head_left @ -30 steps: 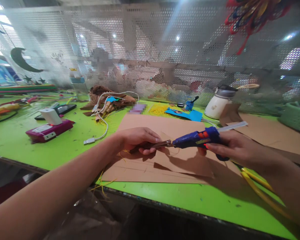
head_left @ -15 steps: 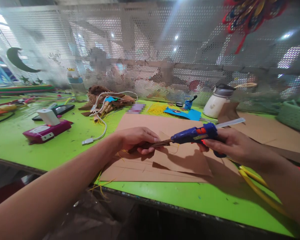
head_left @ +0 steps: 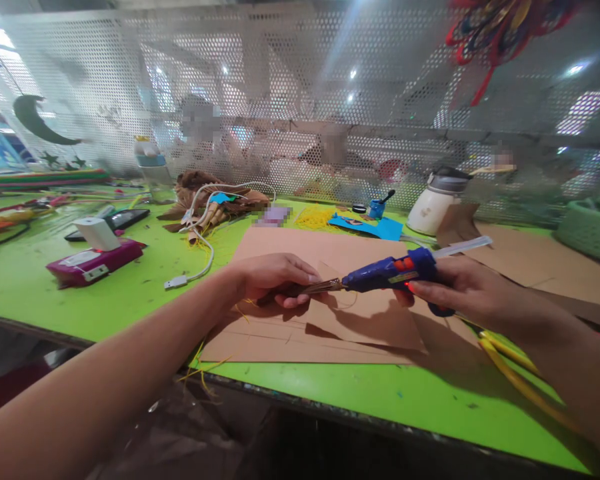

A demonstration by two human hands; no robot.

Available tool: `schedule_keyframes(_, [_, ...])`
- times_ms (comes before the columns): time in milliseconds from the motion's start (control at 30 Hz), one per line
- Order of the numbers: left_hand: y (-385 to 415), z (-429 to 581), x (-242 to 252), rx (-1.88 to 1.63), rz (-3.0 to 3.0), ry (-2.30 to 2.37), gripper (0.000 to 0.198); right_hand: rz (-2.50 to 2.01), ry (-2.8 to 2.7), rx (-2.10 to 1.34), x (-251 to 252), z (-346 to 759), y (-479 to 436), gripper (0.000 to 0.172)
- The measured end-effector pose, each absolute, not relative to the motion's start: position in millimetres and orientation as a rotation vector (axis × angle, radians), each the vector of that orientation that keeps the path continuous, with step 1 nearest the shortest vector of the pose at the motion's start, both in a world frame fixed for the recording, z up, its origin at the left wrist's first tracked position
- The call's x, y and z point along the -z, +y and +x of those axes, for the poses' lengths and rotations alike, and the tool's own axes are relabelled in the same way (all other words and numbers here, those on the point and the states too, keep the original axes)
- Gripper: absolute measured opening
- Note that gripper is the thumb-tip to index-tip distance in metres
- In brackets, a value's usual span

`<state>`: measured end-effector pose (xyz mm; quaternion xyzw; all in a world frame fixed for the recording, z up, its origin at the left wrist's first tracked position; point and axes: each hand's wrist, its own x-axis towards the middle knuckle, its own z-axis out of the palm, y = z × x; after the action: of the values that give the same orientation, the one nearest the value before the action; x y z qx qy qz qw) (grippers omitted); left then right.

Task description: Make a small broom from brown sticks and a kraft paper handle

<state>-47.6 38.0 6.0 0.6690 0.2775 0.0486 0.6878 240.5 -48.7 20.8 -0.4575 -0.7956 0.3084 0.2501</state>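
My right hand [head_left: 455, 290] grips a blue hot glue gun [head_left: 390, 273] with a clear glue stick poking out of its back. Its nozzle points left and touches a thin brown strip [head_left: 315, 289] that my left hand [head_left: 275, 279] pinches between closed fingers. Both hands hover just above brown paper sheets [head_left: 330, 320] lying on the green table [head_left: 130, 293].
A magenta box with a white charger [head_left: 97, 253] and a white USB cable [head_left: 200, 260] lie to the left. A white jug [head_left: 437, 200], blue paper [head_left: 370, 228] and yellow shreds sit behind. Yellow strips [head_left: 520, 373] lie at right. A perforated screen [head_left: 300, 100] backs the table.
The glue gun and my right hand shifted very slightly; the nozzle stays on the strip. My left hand has not moved.
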Motion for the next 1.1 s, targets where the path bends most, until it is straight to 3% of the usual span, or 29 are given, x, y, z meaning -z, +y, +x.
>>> schedule_keyframes(867, [37.1,-47.9,-5.7,-0.119,1.49,0.649,0.024,-1.257,-2.123,-0.814,-28.4,251.9,-52.3,0.024])
schedule_keyframes(1100, [34.7,-51.4,-17.5,-0.162,1.758,0.743,0.031,-1.206,-1.95,-0.864,-23.4,262.1,-51.7,0.026])
